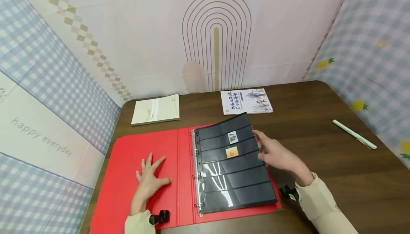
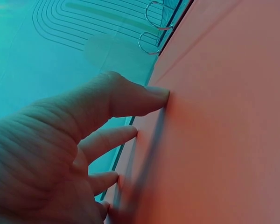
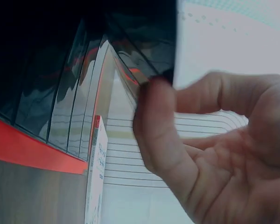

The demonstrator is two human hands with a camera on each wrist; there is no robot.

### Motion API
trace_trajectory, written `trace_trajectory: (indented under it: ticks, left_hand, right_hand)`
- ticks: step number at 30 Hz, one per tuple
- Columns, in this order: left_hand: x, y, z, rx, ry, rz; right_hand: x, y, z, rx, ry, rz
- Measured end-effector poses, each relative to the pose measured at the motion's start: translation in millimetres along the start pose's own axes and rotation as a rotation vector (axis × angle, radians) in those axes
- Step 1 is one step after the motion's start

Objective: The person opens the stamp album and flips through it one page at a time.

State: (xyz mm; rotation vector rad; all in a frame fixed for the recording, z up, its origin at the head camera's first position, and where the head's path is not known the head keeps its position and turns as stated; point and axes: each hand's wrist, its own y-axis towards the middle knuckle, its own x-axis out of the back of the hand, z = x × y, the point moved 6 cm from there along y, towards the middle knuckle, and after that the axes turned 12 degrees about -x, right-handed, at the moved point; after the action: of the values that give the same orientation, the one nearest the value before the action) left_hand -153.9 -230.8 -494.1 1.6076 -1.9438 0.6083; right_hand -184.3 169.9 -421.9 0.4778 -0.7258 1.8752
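A red ring binder (image 1: 128,163) lies spread on the table, its metal rings (image 1: 196,175) holding black stamp pages (image 1: 237,177) with clear strip pockets. Two stamps show in the top page: a grey-and-white one (image 1: 232,137) and, below it, a yellow-orange one (image 1: 232,152). My right hand (image 1: 278,154) pinches the right edge of a page between thumb and fingers; the right wrist view shows this page edge lifted. With fingers spread, my left hand (image 1: 148,182) rests its fingertips on the inside of the left cover. In the left wrist view, the thumb (image 2: 154,98) touches the red surface.
Behind the binder lie a cream notepad (image 1: 157,109) at left and a white illustrated booklet (image 1: 246,101) nearer the middle. A pale green pen (image 1: 353,133) lies at the right. Patterned cloth (image 1: 153,42) hangs around the brown table (image 1: 307,120).
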Motion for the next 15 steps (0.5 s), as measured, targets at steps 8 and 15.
trace_trajectory:
  ticks: [8, 15]
  left_hand:
    - [3.1, 0.2, 0.8, 0.017, -0.005, 0.000]
    - [0.0, -0.8, 2.1, 0.014, -0.003, 0.004]
  right_hand:
    - [2.0, -0.4, 4.0, -0.008, 0.028, -0.049]
    - [5.5, -4.8, 3.7, -0.018, 0.109, -0.098]
